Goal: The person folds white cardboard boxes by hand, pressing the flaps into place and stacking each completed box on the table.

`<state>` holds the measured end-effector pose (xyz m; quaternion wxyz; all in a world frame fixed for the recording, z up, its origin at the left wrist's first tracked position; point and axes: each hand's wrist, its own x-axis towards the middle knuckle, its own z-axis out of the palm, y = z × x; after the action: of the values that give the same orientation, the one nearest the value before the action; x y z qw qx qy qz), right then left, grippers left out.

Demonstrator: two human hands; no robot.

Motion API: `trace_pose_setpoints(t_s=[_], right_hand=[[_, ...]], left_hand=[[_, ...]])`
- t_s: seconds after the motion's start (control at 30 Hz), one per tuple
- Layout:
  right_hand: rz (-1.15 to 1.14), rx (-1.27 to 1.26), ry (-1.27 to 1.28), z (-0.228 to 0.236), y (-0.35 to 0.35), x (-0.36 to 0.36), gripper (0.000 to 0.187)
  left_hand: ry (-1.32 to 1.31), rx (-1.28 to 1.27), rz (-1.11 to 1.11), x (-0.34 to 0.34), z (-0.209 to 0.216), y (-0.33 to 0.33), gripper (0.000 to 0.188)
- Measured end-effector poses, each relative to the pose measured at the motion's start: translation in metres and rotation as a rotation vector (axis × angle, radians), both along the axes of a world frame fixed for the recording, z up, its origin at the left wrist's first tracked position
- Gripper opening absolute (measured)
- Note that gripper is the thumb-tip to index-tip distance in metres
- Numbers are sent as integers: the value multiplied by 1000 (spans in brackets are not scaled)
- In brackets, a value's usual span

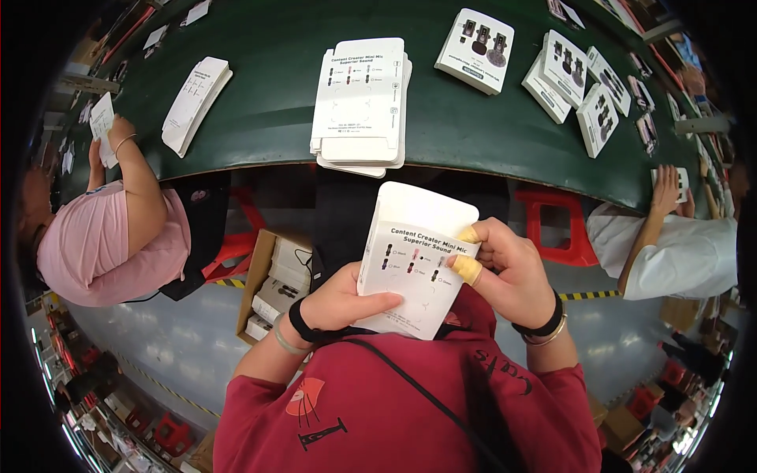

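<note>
A white printed packaging carton (412,285) with small coloured microphone pictures is held in front of my chest, its plain flap standing up at the far end. My left hand (341,298) grips its lower left side, thumb lying across the printed face. At the upper right edge, my right hand (509,266) pinches the carton near the fold; yellow tape wraps its thumb and a fingertip. The fingers behind the carton are hidden. Just beyond it, a stack of similar flat white cartons (359,102) lies at the near edge of the green table (272,102).
Filled-out microphone boxes stand in a pile (477,51) and a looser group (564,75) on the right. Another carton stack (197,102) lies left. An open cardboard box (264,296) sits low on my left. Red stools (556,225) and co-workers (110,244) flank me.
</note>
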<state>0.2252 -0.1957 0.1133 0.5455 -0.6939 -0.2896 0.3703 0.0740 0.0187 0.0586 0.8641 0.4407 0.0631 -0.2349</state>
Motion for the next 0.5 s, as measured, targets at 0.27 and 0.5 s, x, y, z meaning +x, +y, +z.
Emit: trace_pose_setpoints(t_s=[0.27,0.5], right_hand=[[-35,67,-11,-9,-4,-19,22],[-220,485,612,-29,-12,-7,45]], left_hand=[[-121,267,352,4,7,-8,50],[-320,447,525,8,15,-20,48]])
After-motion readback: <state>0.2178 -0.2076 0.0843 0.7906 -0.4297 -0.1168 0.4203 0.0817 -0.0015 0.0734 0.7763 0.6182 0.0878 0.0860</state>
